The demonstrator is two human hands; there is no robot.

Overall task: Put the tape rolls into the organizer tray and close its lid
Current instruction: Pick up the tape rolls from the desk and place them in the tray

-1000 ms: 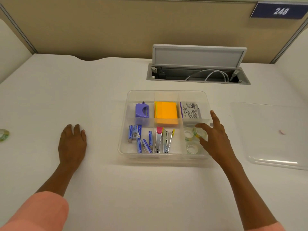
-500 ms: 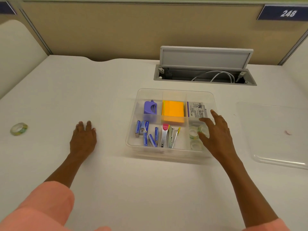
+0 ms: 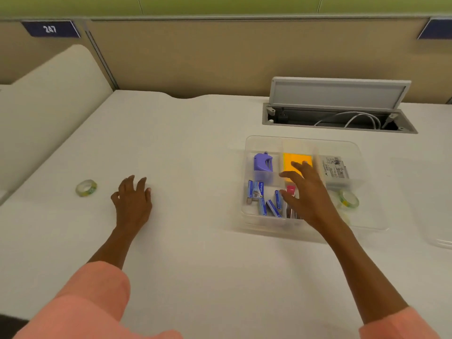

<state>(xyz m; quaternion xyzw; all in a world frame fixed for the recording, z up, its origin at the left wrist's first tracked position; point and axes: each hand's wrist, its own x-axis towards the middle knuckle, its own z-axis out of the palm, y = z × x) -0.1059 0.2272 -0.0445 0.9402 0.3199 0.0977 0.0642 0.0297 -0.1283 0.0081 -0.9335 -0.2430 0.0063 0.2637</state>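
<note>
- Head view: the left hand lies palm down on the table, fingers spread and empty, forearm running back to a pink sleeve.
- A loose tape roll sits on the table near its left edge, just left of that hand and not touching it.
- The right hand hovers open over the middle compartments of the clear organizer tray, fingers splayed, holding nothing, arm stretched forward.
- More tape rolls lie in the tray's near right compartment.
- The clear lid rests on the table at the right edge, off the tray.
</note>
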